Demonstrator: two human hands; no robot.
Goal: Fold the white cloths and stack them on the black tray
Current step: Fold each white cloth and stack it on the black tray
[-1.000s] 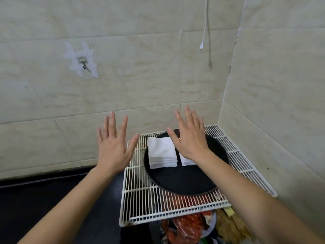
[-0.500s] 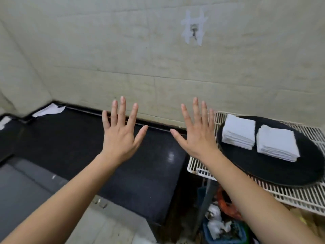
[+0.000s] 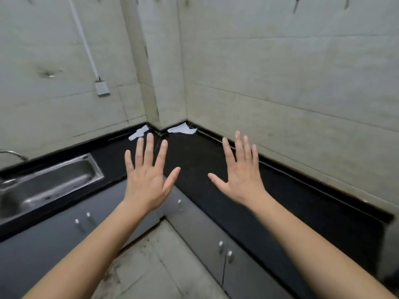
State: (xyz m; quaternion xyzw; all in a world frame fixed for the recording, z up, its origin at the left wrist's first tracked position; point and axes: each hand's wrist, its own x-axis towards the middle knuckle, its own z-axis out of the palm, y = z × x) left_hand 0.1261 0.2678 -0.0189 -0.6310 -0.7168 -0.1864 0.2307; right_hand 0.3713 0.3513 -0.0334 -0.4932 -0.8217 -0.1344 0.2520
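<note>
My left hand (image 3: pixel 148 180) and my right hand (image 3: pixel 241 176) are raised in front of me, fingers spread and straight, holding nothing. Both hover above the black countertop (image 3: pixel 200 160) near its inner corner. The black tray and the stacks of folded white cloths are out of view. Two small white scraps lie in the far corner of the counter, one on the left (image 3: pixel 139 132) and one on the right (image 3: pixel 182 128); whether they are cloth or paper is unclear.
A steel sink (image 3: pixel 49 182) is set into the counter at the left. Grey cabinet doors with small knobs (image 3: pixel 224 250) run under the L-shaped counter. Tiled walls meet at a corner pillar; a wall socket (image 3: pixel 101 88) hangs at the left. Floor tiles show below.
The view has swung left, away from the wire rack with the black tray and folded cloths, to the counter corner and sink. Both hands stay raised and spread, holding nothing.
</note>
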